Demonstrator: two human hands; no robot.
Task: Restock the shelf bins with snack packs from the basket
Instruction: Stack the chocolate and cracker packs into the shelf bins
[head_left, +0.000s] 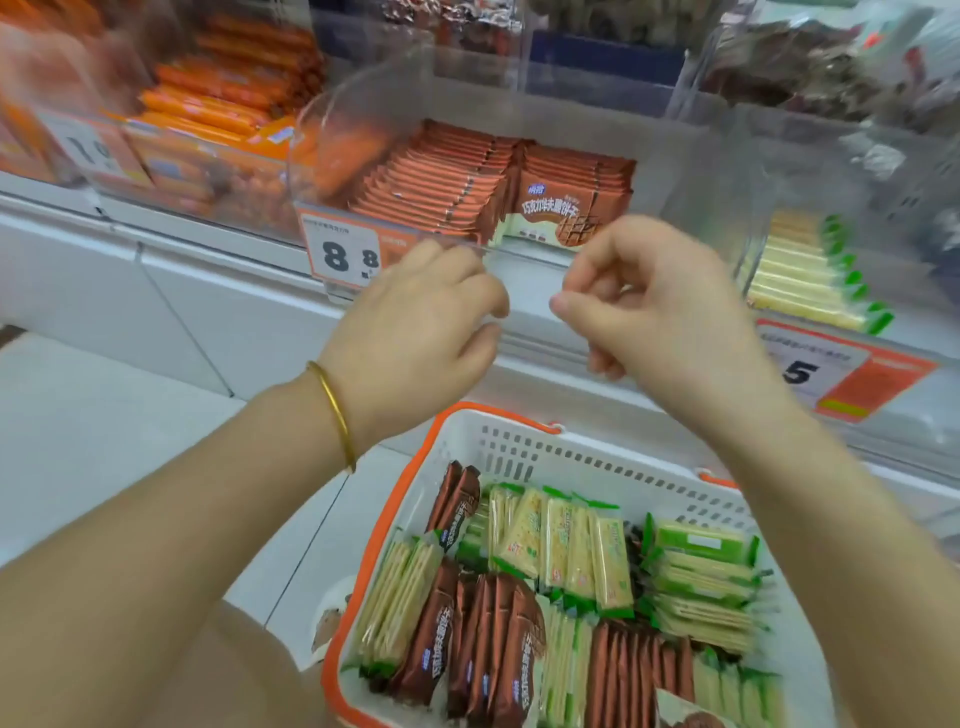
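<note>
- Currently our left grip (415, 322) and right grip (660, 312) are curled and empty at the bin (332, 119) front edge.
- Packs (498, 639) wait in the basket (519, 447) below.
- Brown and green lie mixed there, so we risk misfiling if we grab carelessly.

The basket (524, 452) is cut off by the lower edge, and the forearms cover parts of both its sides. The left hand (415, 322) and right hand (660, 312) are blurred, with fingers curled; whether they pinch anything I cannot tell. The small print on the price tag (343, 254) is unreadable.
</note>
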